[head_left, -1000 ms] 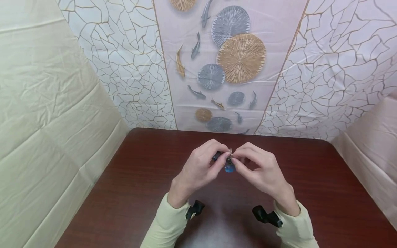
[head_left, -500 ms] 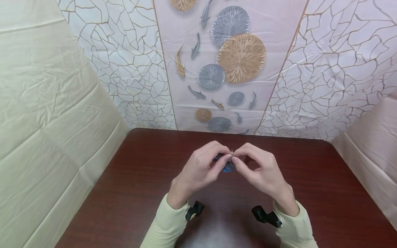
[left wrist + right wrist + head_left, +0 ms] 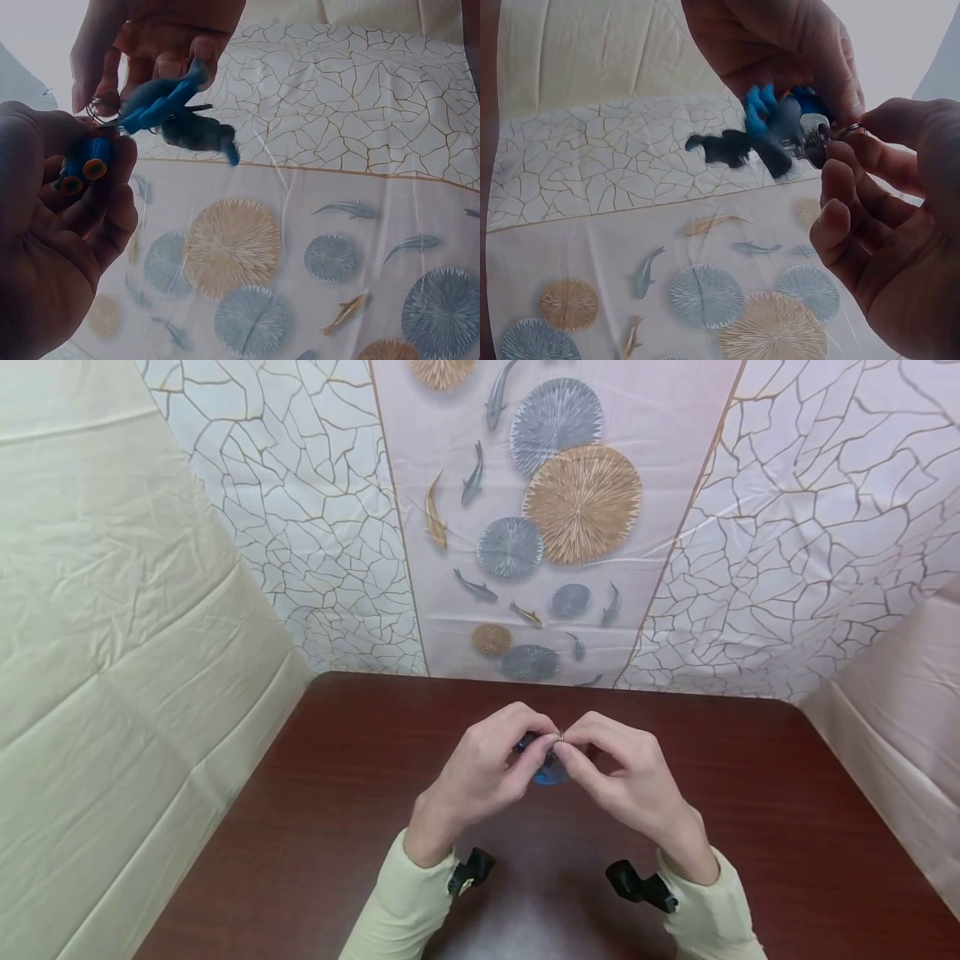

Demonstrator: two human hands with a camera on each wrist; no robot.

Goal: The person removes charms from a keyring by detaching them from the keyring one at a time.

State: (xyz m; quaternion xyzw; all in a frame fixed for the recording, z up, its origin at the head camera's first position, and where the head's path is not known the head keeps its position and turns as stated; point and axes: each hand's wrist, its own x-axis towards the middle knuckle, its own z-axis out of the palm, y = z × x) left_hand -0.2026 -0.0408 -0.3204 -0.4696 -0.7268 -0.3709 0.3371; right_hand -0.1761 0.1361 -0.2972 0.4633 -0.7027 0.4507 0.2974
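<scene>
Near the far part of the table, my left hand (image 3: 487,756) and right hand (image 3: 630,768) meet fingertip to fingertip. Between them a metal split ring (image 3: 103,109) is pinched by the right thumb and fingers. The left thumb and fingers grip the keychain close beside the ring, with a small blue piece with orange ends (image 3: 88,161) against the left fingers. From the ring dangle a bright blue charm (image 3: 161,109) and a dark figure (image 3: 726,148), blurred in both wrist views. Metal links (image 3: 814,139) join them to the ring. From above, the fingers hide most of the keychain.
A dark red-brown table (image 3: 337,827) lies under the hands. Behind it hangs a patterned cloth (image 3: 510,610) with fish and round leaves, and plain cream cloth (image 3: 135,693) covers the left side. Black wrist cameras (image 3: 472,870) sit at both cuffs.
The ring has sunk lower between the fingertips, so less of it shows. The dangling blue charm has swung slightly down and left; both hands have barely shifted.
</scene>
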